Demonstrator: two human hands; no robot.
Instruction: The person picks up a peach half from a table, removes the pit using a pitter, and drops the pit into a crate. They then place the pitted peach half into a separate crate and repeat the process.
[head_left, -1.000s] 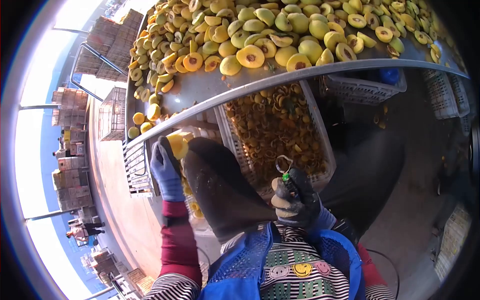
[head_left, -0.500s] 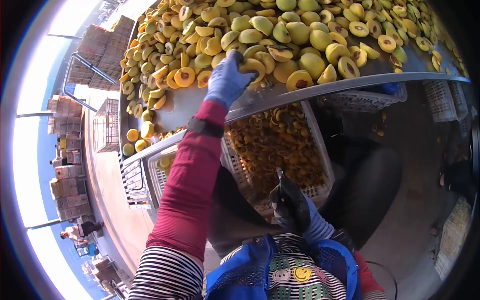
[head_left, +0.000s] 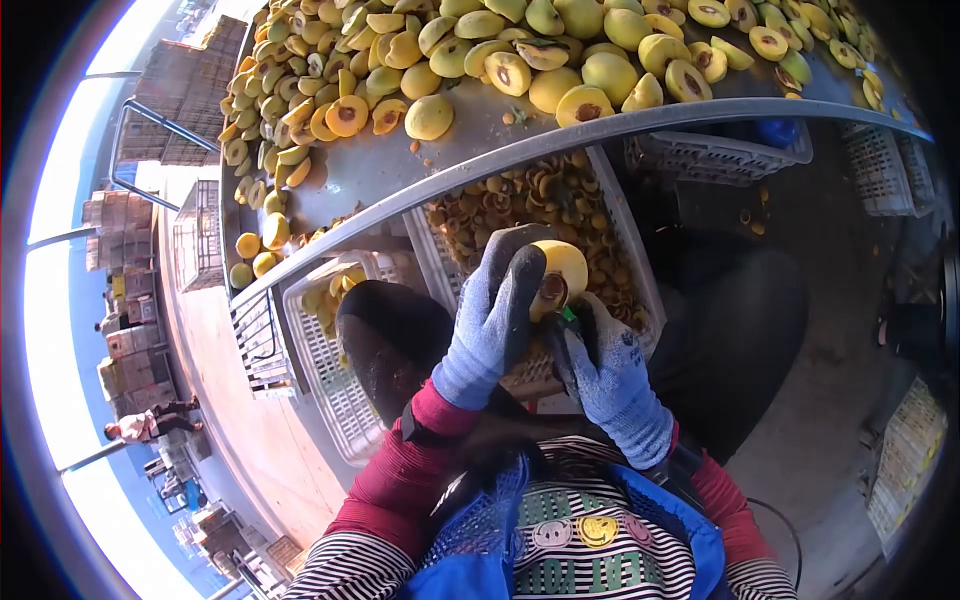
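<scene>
My left hand (head_left: 495,315), in a grey-blue glove, grips a yellow peach half (head_left: 558,270) with its cut side toward my right hand. My right hand (head_left: 605,365), gloved the same, holds a small green-handled pitting tool (head_left: 566,318) pressed against the stone hollow of the fruit. Both hands meet above a white plastic crate (head_left: 632,262) filled with brown pits and scraps. A metal table (head_left: 400,170) beyond carries several halved and whole yellow peaches (head_left: 500,60).
A second white crate (head_left: 335,390) with a few peach halves stands to the left of my knee. More empty crates (head_left: 720,160) sit under the table at the right. Stacked crates (head_left: 190,90) and a distant person (head_left: 135,425) are at the far left.
My left hand reached up to the table, took a peach half and brought it down to my right hand, which has raised the tool to the fruit.
</scene>
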